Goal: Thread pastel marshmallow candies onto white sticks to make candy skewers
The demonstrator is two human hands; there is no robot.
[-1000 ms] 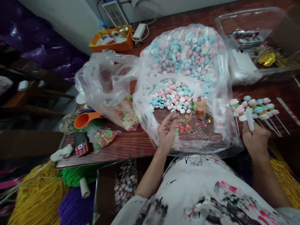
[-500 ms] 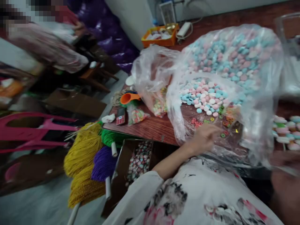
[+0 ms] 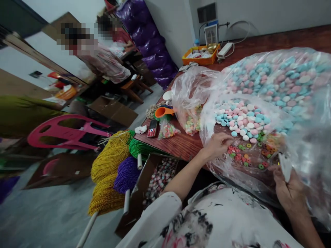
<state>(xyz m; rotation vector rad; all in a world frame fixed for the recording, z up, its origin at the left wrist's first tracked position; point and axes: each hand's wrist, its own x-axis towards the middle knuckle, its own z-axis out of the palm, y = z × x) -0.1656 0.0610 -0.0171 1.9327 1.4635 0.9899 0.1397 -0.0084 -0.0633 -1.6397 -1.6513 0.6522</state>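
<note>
My left hand [image 3: 218, 144] is at the near left edge of the clear plastic bag [image 3: 207, 119], beside small red rings [image 3: 233, 149]. Its fingers are bent together; whatever they may hold is too small to tell. Between the thumb and fingers of my right hand [image 3: 291, 191] is a white object [image 3: 286, 167], whose kind I cannot make out. Green and orange rings [image 3: 269, 150] lie scattered between the hands. Just beyond them, loose pink, blue and white round candy-like pieces [image 3: 243, 119] spill from the bag's mouth.
An orange scoop [image 3: 162, 112], a mobile phone [image 3: 152, 128] and a small bag of rings [image 3: 167, 130] sit on the table's left. Below stand yellow cord bundles [image 3: 108, 168] and a cardboard box [image 3: 137, 186]. A pink chair [image 3: 69, 132] and other people are farther left.
The view has swung left and up. My right hand, a blur at the lower right before, now shows at the rings with the white object. My left hand has moved left across the rings.
</note>
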